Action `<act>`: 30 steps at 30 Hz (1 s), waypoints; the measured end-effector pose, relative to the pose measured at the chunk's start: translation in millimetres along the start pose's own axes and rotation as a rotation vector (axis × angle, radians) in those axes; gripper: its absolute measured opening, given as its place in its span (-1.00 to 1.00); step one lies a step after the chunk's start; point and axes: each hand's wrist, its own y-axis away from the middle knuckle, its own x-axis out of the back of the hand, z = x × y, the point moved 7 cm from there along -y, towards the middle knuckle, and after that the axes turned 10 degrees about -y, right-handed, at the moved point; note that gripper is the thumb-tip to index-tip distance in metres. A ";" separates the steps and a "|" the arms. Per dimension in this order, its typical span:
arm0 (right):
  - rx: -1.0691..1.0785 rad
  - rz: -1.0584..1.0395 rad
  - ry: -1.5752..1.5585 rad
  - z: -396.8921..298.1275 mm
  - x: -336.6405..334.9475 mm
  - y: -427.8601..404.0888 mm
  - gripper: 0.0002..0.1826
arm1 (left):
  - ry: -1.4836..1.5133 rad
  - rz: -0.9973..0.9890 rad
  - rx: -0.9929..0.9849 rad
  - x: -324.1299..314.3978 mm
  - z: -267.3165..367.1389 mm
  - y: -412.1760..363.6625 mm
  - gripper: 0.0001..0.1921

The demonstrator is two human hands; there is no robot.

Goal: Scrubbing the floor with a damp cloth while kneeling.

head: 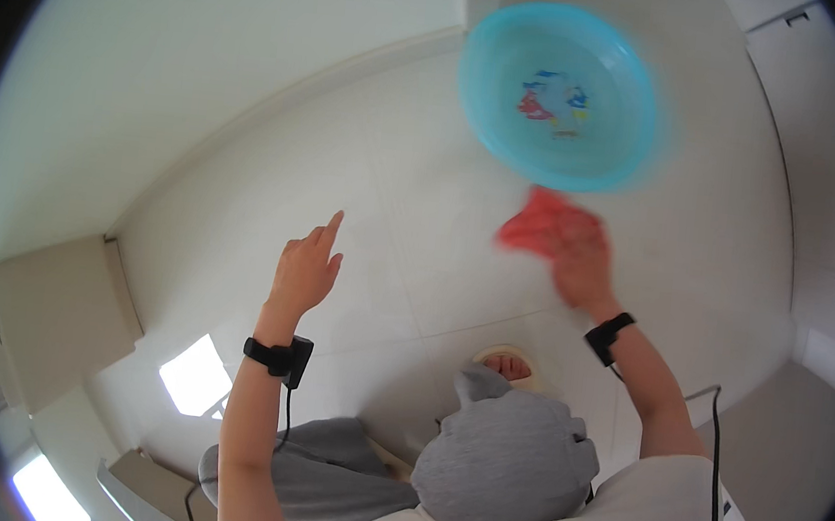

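My right hand (584,265) grips a crumpled red cloth (542,223), blurred by motion, just in front of a round blue plastic basin (482,135). The basin stands on the floor and has a coloured cartoon print on its bottom. Whether it holds water I cannot tell. My left hand (307,269) is over the floor to the left, nothing in it, the index finger stretched out and the thumb apart from the other fingers. Each wrist wears a black strap with a small device and a cable.
Pale floor tiles (385,280) lie beneath me. A white wall (258,34) curves along the left, with a beige cabinet (58,309) beyond. White cabinets (828,149) line the right. My slippered foot (509,363) and grey-clad knees (507,461) are below. A black cable (715,470) hangs by my right arm.
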 end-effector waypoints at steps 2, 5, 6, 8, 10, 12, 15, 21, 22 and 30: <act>-0.281 0.051 0.304 107.0 42.4 51.9 -0.54 | 0.034 -0.022 -0.025 -0.8 8.9 -8.5 -0.34; -0.690 0.305 0.413 183.8 94.7 136.6 -0.49 | 0.079 -0.031 -0.052 4.4 13.2 -10.3 -0.33; -0.807 0.241 0.569 209.4 104.2 174.4 -0.46 | 0.125 -0.044 -0.073 1.0 28.5 -19.6 -0.33; -0.745 0.259 0.574 198.7 107.2 172.2 -0.46 | 0.150 -0.070 -0.094 -3.1 50.5 -34.3 -0.33; -0.637 0.297 0.218 141.4 81.3 126.7 -0.50 | 0.216 -0.077 -0.083 -3.7 54.7 -40.0 -0.33; -0.402 0.047 0.101 66.0 57.5 76.5 -0.50 | 0.209 -0.078 -0.074 -19.3 58.4 -54.1 -0.33; -0.039 -0.025 -0.188 -27.4 25.2 85.5 -0.53 | 0.220 -0.114 -0.070 -29.8 74.6 -69.1 -0.33; -0.148 -0.015 -0.136 42.2 43.6 104.1 -0.52 | 0.237 -0.154 -0.072 -49.2 82.6 -81.5 -0.43; -0.273 0.026 -0.039 51.8 57.2 116.5 -0.53 | 0.235 -0.201 -0.076 -51.7 75.2 -66.1 -0.48; -1.108 0.268 0.461 340.6 149.4 240.6 -0.43 | 0.297 -0.271 -0.113 -61.1 111.9 -69.6 -0.63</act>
